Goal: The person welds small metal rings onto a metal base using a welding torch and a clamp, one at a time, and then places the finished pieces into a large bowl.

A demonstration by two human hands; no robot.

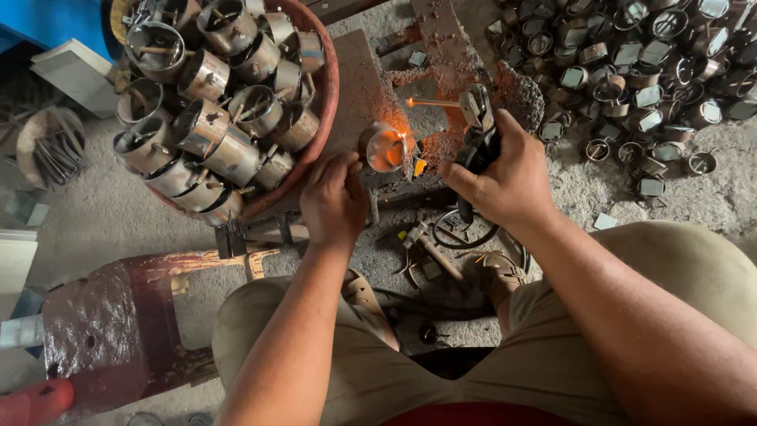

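Note:
My left hand grips a small shiny metal cup, tilted so its open mouth faces me, glowing orange inside. My right hand is closed around the black handle of a welding electrode holder. A thin rod sticks out from the holder to the left, its tip glowing just above the cup. Both hands hover over a rusty, slag-covered metal work block on the ground in front of my knees.
A round reddish basin at the upper left is heaped with several metal cups with handles. A pile of small metal rings and square plates covers the ground at the upper right. A hammer and black cables lie by my sandalled feet. A rusty metal stand is at the lower left.

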